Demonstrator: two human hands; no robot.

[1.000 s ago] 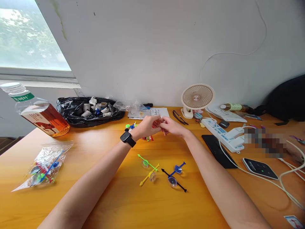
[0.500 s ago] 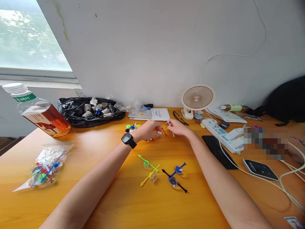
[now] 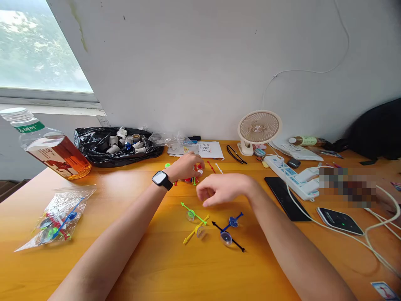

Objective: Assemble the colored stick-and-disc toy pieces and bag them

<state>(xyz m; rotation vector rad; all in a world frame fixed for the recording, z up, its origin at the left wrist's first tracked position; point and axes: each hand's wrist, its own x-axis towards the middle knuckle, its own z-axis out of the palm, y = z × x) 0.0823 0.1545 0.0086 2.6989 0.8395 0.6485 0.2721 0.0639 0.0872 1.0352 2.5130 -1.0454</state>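
My left hand (image 3: 185, 166), with a black watch (image 3: 162, 179) on the wrist, reaches into a small pile of coloured plastic pieces (image 3: 191, 179), fingers closed on pieces I cannot make out. Nearer to me, my right hand (image 3: 223, 189) hovers over the wooden table (image 3: 150, 259) with its fingers loosely curled and nothing showing in them. A white stick (image 3: 219, 168) and a red stick (image 3: 211, 166) lie just beyond it. Below my right hand lie several little stick-and-disc tops: green (image 3: 190, 213), yellow (image 3: 197, 232), blue (image 3: 234, 220) and black (image 3: 227, 238).
A clear bag of coloured parts (image 3: 56, 219) and a tea bottle (image 3: 46, 146) are at the left. A black rubbish bag (image 3: 115, 146) and papers (image 3: 210, 149) line the wall. To the right are glasses (image 3: 236, 154), a fan (image 3: 258, 129), a power strip (image 3: 291, 177), phones (image 3: 286, 194) and cables.
My hands came apart. The right hand let go of the white stick and drew back toward me over the tops. The left hand stayed at the pile of pieces.
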